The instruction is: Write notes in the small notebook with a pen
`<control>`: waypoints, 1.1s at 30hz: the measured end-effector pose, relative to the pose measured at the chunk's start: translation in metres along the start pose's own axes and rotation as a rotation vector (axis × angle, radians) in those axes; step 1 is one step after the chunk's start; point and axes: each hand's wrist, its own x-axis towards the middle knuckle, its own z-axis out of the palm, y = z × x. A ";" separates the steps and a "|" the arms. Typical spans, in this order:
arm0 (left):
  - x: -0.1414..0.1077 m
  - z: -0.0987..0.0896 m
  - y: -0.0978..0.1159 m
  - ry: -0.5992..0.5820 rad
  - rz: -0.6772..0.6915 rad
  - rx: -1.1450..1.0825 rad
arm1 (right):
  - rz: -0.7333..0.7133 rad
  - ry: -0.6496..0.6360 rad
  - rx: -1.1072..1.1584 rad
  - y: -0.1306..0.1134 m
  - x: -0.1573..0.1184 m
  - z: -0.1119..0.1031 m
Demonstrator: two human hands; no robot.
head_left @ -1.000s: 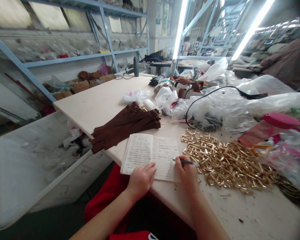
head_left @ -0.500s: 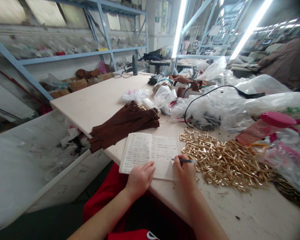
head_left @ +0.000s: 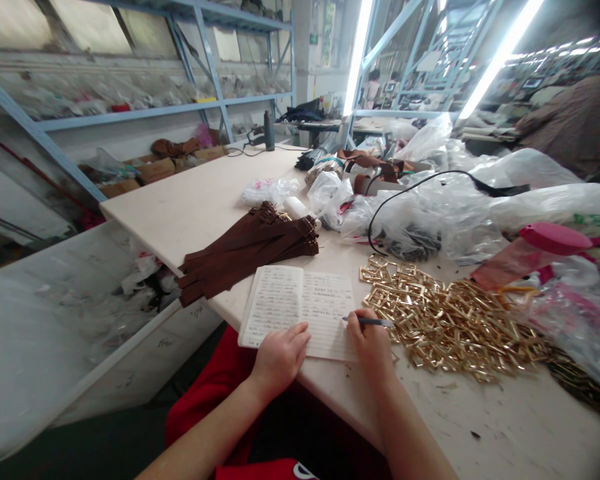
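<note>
An open notebook (head_left: 325, 337) with handwritten lines lies at the table's near edge. My left hand (head_left: 281, 357) rests flat on its lower part, fingers stretched out over the page. A dark pen (head_left: 375, 321) is pinched in my right hand (head_left: 370, 343), its tip at the right-hand page. Just beyond the notebook lies a bundle of dark brown strips (head_left: 245, 250), probably leather, their left ends at the table edge. Right beside my right hand spreads a heap of gold-coloured rectangular metal buckles (head_left: 440, 320).
Clear plastic bags (head_left: 445, 207) and a pink-lidded jug (head_left: 525, 253) crowd the table's right side. A white bin (head_left: 40, 347) with plastic scraps stands at the left. Blue shelving (head_left: 130, 115) lines the wall. A dark upright device (head_left: 269, 131) with a cord stands on the table's far end.
</note>
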 end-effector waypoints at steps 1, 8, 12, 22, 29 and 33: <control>0.000 0.000 0.000 -0.003 -0.002 0.002 | -0.002 -0.001 -0.003 0.000 0.000 0.000; 0.000 0.000 0.000 0.007 0.004 0.003 | 0.016 -0.028 -0.043 -0.003 0.000 0.000; 0.001 -0.002 0.001 0.014 0.005 0.004 | 0.020 -0.028 -0.038 -0.005 0.000 -0.001; 0.000 -0.001 0.001 0.008 -0.001 -0.001 | -0.003 0.003 -0.062 -0.004 0.001 0.001; -0.001 0.001 -0.001 -0.012 -0.007 0.001 | -0.003 0.023 -0.041 -0.004 0.001 0.000; -0.001 0.001 -0.001 0.000 0.001 0.006 | -0.009 0.015 -0.028 -0.002 0.000 0.001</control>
